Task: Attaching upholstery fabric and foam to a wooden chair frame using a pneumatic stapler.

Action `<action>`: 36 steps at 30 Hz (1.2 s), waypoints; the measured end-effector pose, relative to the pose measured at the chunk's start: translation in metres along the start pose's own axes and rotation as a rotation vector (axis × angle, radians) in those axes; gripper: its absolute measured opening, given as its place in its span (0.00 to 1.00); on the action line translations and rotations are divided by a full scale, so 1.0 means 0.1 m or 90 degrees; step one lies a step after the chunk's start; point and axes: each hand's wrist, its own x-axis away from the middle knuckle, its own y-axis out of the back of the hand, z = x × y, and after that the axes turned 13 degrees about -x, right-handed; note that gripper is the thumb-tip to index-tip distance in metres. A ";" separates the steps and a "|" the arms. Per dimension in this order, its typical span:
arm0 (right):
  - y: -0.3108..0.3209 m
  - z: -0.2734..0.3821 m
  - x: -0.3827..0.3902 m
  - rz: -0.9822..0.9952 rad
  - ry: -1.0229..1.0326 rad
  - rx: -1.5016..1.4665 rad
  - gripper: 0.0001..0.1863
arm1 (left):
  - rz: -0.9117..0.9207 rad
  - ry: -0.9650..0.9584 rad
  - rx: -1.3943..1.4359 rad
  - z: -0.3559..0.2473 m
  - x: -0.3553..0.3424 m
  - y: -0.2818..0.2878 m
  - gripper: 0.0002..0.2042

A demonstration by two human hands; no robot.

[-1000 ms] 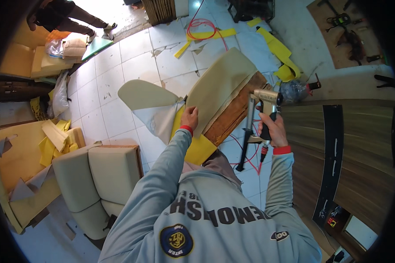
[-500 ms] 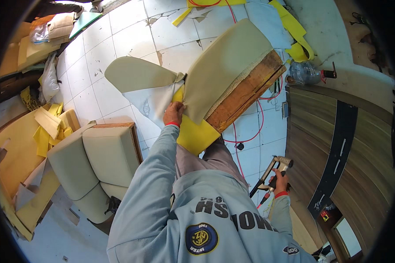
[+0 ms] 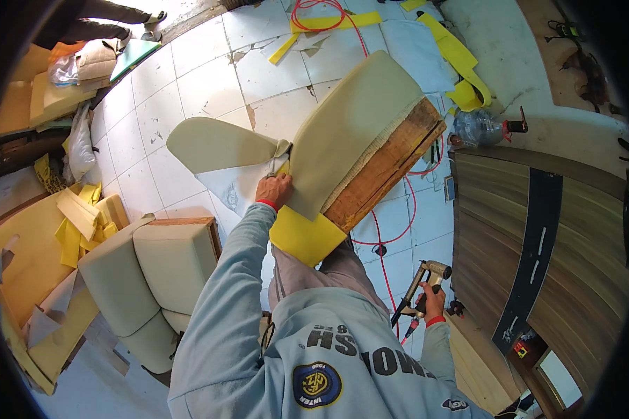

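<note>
The left hand [image 3: 273,190] is closed on the beige upholstery fabric [image 3: 349,133], pinching its edge where it folds over the cushion panel [image 3: 370,150], which leans across the person's knees just past picture centre toward 12 o'clock. The right hand [image 3: 432,302] hangs low at about 4 o'clock, fingers wrapped round the grip of a pneumatic staple gun [image 3: 421,288] that points away from the panel, well apart from it.

Judging by how things lie, the covering is partly done: fabric is drawn smooth over the padded face, yet the wooden frame edge [image 3: 391,167] is bare, yellow foam [image 3: 304,237] sticks out at the near end, and a loose flap [image 3: 217,143] trails toward 10 o'clock. Whether any staples are already in I cannot tell. Fastening along the frame and trimming seem left. A finished-looking beige cushion [image 3: 164,269] sits at 8 o'clock.
</note>
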 end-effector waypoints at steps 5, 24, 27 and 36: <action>-0.27 0.15 -0.03 0.036 0.022 0.006 0.14 | -0.048 -0.093 -0.088 0.04 -0.08 -0.15 0.06; -0.13 -0.25 -0.17 -0.026 0.033 -0.003 0.10 | -0.299 0.441 0.114 1.88 -3.08 3.21 0.59; -0.13 -0.40 -0.16 -0.051 0.045 0.001 0.09 | -0.399 0.244 0.139 1.58 -2.74 2.81 0.51; -0.48 -0.95 0.43 -0.067 0.065 0.092 0.10 | 0.323 -0.142 -0.013 -0.42 0.71 0.21 0.56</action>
